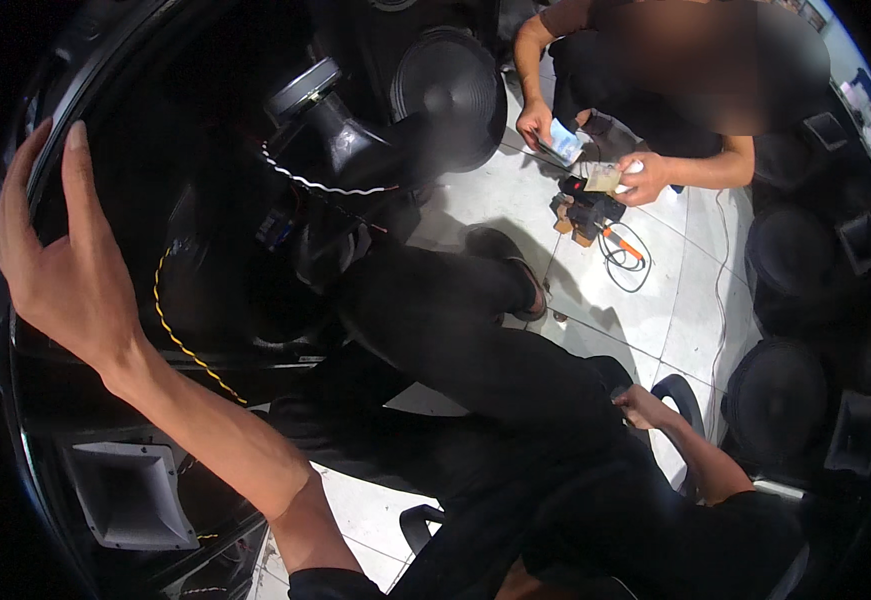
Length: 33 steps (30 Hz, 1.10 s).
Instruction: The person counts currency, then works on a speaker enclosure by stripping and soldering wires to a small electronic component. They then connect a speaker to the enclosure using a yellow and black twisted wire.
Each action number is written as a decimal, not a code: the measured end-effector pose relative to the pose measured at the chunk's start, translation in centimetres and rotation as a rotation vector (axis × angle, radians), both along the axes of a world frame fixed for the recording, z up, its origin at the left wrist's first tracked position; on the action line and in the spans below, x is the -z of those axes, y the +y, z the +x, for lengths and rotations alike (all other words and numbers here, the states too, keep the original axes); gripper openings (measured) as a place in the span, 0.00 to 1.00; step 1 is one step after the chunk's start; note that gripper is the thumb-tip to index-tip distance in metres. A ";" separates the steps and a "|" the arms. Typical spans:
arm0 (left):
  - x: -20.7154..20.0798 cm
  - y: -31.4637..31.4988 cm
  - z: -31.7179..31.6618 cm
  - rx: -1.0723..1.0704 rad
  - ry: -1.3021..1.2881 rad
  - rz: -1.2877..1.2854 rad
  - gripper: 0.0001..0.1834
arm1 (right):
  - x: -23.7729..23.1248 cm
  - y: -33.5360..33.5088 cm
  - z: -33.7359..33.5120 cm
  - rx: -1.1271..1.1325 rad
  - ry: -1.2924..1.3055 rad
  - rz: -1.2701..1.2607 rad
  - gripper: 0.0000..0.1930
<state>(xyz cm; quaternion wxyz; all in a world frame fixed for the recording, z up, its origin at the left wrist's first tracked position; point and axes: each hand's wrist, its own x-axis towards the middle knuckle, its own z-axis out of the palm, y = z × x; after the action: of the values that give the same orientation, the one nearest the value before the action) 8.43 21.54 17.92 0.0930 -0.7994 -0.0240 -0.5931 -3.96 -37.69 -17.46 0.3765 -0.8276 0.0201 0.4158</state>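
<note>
My left hand (65,250) is raised at the far left, its fingers stretched out along the edge of a large black cabinet (105,95). It holds nothing. Inside that cabinet sits a horn driver (340,125) with a round metallic back, and a white-and-black twisted wire (325,186) runs beside it. A yellow-and-black twisted wire (170,315) hangs closer to my left forearm. My right hand (643,408) is closed beside my black-trousered thigh, near a chair arm. Whatever its fingers grip, if anything, is too small to name.
Opposite me a person crouches, holding blue and beige paper notes (603,178). Below their hands, small boxes, black parts and an orange-handled corded tool (623,241) lie on the white tiled floor (645,310). Large round speakers (775,400) line the right. A grey horn (135,495) sits lower left.
</note>
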 end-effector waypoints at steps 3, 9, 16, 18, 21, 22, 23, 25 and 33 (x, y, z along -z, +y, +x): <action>0.9 0.8 0.7 -0.091 0.032 0.001 0.20 | -4.7 0.8 0.6 -0.183 0.082 -0.045 0.13; 1.5 2.7 1.7 -0.175 0.015 0.147 0.23 | 1.8 -2.5 -1.7 -0.164 0.016 0.050 0.11; 1.7 5.2 2.2 -0.236 0.003 0.199 0.18 | 7.9 -2.3 -3.1 0.040 -0.170 0.144 0.07; 1.4 6.3 2.2 -0.222 -0.003 0.234 0.16 | 8.9 -2.0 -3.5 0.121 -0.181 0.195 0.08; 1.5 6.4 2.1 -0.210 -0.029 0.276 0.14 | 3.9 1.7 -2.8 0.309 -0.124 0.305 0.10; 1.6 6.6 2.1 -0.202 -0.031 0.282 0.14 | 3.2 2.9 -2.6 0.395 -0.122 0.298 0.11; 1.6 6.6 2.2 -0.191 -0.036 0.287 0.14 | 2.7 3.7 -2.9 0.487 -0.119 0.290 0.12; 1.5 6.9 2.2 -0.164 -0.040 0.279 0.14 | 2.3 4.7 -3.6 0.485 -0.135 0.360 0.14; 1.3 4.5 1.9 -0.202 -0.093 0.316 0.13 | 3.1 3.4 -3.1 0.749 0.453 0.476 0.39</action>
<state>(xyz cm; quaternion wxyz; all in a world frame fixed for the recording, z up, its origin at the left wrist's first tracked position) 10.31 26.02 16.58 0.2753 -0.7402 -0.0146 -0.6133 -7.07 -34.32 -20.58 0.6645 -0.5437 0.3017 0.4145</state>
